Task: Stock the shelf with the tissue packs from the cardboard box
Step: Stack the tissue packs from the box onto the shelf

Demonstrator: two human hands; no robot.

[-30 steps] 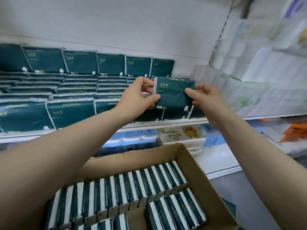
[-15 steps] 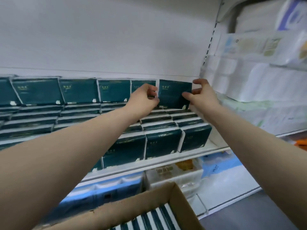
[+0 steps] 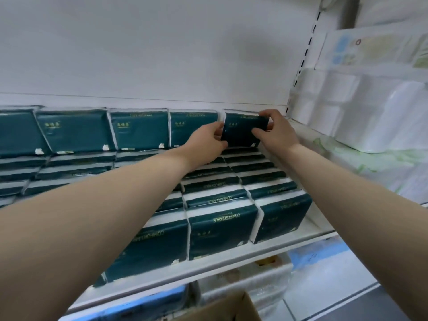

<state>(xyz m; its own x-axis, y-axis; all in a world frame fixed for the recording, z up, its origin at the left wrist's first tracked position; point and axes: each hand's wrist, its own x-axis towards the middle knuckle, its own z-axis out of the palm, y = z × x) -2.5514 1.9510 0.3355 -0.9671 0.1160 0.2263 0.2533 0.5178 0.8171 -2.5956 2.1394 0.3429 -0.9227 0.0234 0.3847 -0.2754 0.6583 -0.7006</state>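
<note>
A dark green tissue pack (image 3: 242,129) stands upright at the right end of the back row on the white shelf (image 3: 231,259), against the rear wall. My left hand (image 3: 209,141) grips its left edge. My right hand (image 3: 274,132) holds its right side, thumb on the front and fingers over the top corner. Rows of the same green packs (image 3: 222,224) fill the shelf in front and to the left. Only a corner of the cardboard box (image 3: 227,308) shows at the bottom edge; its contents are out of view.
White paper-roll bundles (image 3: 361,117) are stacked on the neighbouring shelf to the right, past a slotted upright (image 3: 305,54). Blue and white packs (image 3: 319,256) lie on the lower shelf under the green ones. A grey floor strip (image 3: 382,306) shows at bottom right.
Both hands carried the green pack up from over the box and back to the right end of the rear row, where it now stands. The view tilted upward, so the box has nearly left the frame.
</note>
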